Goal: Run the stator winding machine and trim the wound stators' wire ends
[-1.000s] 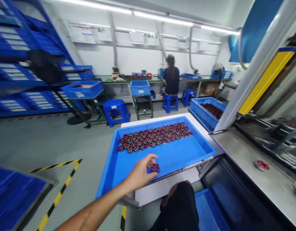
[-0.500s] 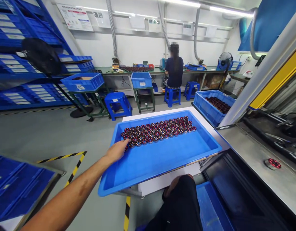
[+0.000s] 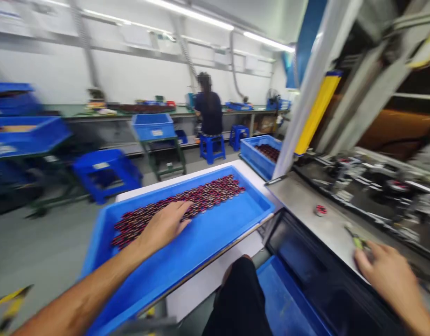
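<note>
Rows of small round wound cores (image 3: 208, 193), red and dark with metallic sides, look like motor stators and lie packed along the far side of a blue tray (image 3: 215, 233). My left hand (image 3: 166, 224) hovers over their near edge, fingers stretched forward and thumb apart, holding nothing visible. On the metal bench at right, my right hand (image 3: 386, 270) has thumb and fingers closed around the handle of a small green-handled tool (image 3: 358, 241), apparently pliers or cutters, blurred. A single red-topped core (image 3: 320, 210) sits on the bench beyond the tool's tip.
A blue crate (image 3: 260, 151) of dark parts stands past the tray. Machinery (image 3: 369, 186) lines the bench's far side, beside a white post (image 3: 302, 93) and yellow bar (image 3: 318, 112). A seated person (image 3: 208, 107) works at the back bench. Blue stools (image 3: 106, 170) stand on the floor.
The view has swung right. My left hand has left the tray's left end and moved right along the cores. My right hand has come into view at the green-handled tool.
</note>
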Motion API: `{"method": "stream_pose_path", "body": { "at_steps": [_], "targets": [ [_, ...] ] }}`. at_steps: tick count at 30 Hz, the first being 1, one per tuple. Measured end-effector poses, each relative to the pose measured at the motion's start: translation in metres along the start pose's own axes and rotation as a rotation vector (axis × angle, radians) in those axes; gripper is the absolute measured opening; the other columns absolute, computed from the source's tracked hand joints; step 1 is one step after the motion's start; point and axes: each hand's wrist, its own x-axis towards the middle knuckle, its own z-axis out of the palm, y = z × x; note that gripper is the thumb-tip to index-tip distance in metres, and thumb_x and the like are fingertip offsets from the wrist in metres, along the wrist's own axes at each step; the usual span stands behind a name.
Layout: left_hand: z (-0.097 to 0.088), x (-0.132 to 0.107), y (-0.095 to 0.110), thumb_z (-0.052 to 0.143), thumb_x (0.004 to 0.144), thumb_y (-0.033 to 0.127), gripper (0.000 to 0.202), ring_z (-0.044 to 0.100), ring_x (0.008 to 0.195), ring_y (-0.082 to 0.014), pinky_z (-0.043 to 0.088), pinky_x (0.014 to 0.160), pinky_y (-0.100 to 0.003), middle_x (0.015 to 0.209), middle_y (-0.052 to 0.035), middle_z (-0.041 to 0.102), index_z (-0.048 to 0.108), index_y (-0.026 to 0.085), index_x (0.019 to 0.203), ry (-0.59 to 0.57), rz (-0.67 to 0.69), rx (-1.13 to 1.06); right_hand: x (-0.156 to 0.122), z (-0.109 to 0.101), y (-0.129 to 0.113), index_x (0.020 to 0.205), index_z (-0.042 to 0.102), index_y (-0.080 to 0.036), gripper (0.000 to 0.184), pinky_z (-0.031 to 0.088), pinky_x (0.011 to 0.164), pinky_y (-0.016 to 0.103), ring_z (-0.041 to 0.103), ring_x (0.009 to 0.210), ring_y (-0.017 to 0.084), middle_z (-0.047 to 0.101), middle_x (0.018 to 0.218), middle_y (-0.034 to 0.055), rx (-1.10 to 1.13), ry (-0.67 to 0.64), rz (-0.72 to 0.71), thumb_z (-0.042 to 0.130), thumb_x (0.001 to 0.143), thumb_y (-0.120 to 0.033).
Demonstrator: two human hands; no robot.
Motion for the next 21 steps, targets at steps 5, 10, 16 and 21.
{"method": "stream_pose_path", "body": {
  "at_steps": [5,10,16,21],
  "targets": [
    [0.023,0.138,0.148,0.061,0.090,0.032,0.041,0.051,0.129,-0.0328,0.036,0.112,-0.054,0.134,-0.0139,0.060,0.057,0.019,0.128,-0.041,0.392,-0.323,-0.007,-0.012,-0.004,0.111,0.068,-0.010,0.032,0.050,0.089,0.041,0.064,0.101,0.027,0.068,0.105,0.0159,-0.053,-0.022,0.034,0.052,0.094,-0.032],
    [0.076,0.211,0.292,0.061,0.093,0.033,0.033,0.066,0.100,-0.0224,0.057,0.085,-0.044,0.120,-0.0093,0.064,0.060,0.016,0.121,-0.327,0.570,-0.600,-0.020,-0.028,-0.008,0.112,0.063,-0.016,0.026,0.054,0.089,0.043,0.064,0.101,0.021,0.066,0.112,0.0068,-0.024,0.023,0.052,0.059,0.096,-0.036],
    [0.103,0.194,0.344,0.061,0.094,0.032,0.032,0.067,0.096,-0.0212,0.058,0.081,-0.041,0.117,-0.0089,0.065,0.059,0.016,0.121,-0.455,0.654,-0.859,-0.025,-0.036,-0.015,0.106,0.065,-0.016,0.022,0.055,0.088,0.041,0.065,0.099,0.020,0.066,0.110,0.0062,0.070,0.105,0.039,0.060,0.096,-0.035],
    [0.103,0.175,0.341,0.061,0.094,0.032,0.032,0.067,0.095,-0.0209,0.058,0.080,-0.041,0.116,-0.0085,0.065,0.060,0.016,0.120,-0.393,0.627,-0.999,-0.017,-0.035,-0.019,0.104,0.065,-0.016,0.023,0.053,0.090,0.044,0.064,0.101,0.021,0.066,0.110,0.0062,0.265,0.154,0.060,0.062,0.094,-0.036]
  ]
}}
